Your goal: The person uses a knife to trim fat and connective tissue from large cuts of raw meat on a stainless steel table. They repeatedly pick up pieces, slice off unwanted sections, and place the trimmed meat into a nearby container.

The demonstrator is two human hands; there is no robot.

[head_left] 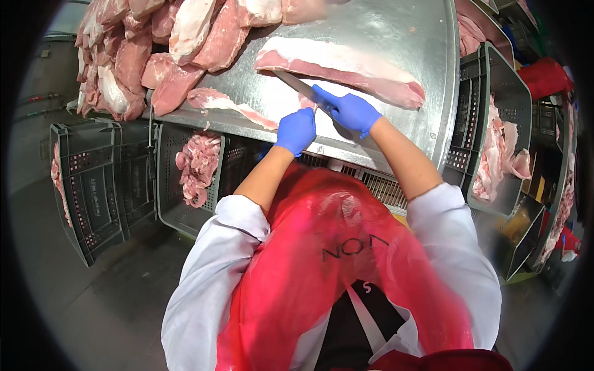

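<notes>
My right hand in a blue glove grips a knife whose blade points up-left over the steel table. My left hand, also blue-gloved, is closed at the table's near edge, pinching the end of a thin strip of meat and fat that trails left. A long slab of pork with a white fat cap lies just beyond the blade.
A pile of pork cuts fills the table's far left. Grey plastic crates stand below the table; one holds meat trimmings, another at left holds little. A crate at right holds pale meat pieces.
</notes>
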